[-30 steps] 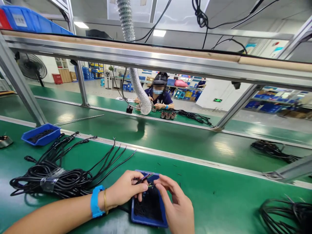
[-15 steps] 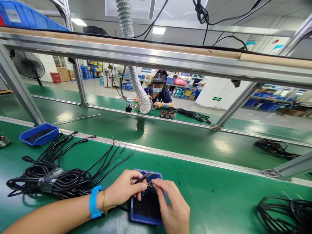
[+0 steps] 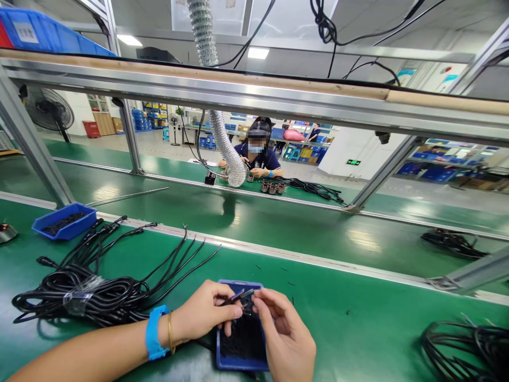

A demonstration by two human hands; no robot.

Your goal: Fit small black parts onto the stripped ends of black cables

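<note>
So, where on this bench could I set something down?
Mostly open green bench lies between the right hand and the cable coil at far right, though tiny dark bits dot it. It's crowded left, with the bundled cables and blue bin, and at the tray under that hand and the left hand.

The green bench (image 3: 358, 345) carries blue bins (image 3: 238, 363) and coiled black cables (image 3: 115, 293).

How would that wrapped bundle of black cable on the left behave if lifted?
The cable bundle would probably hold together in the middle, where clear wrap binds its loops. Where it fans out loosely across the green table, it would likely droop and sway. With so many coils gathered, it may feel heavy.
</note>
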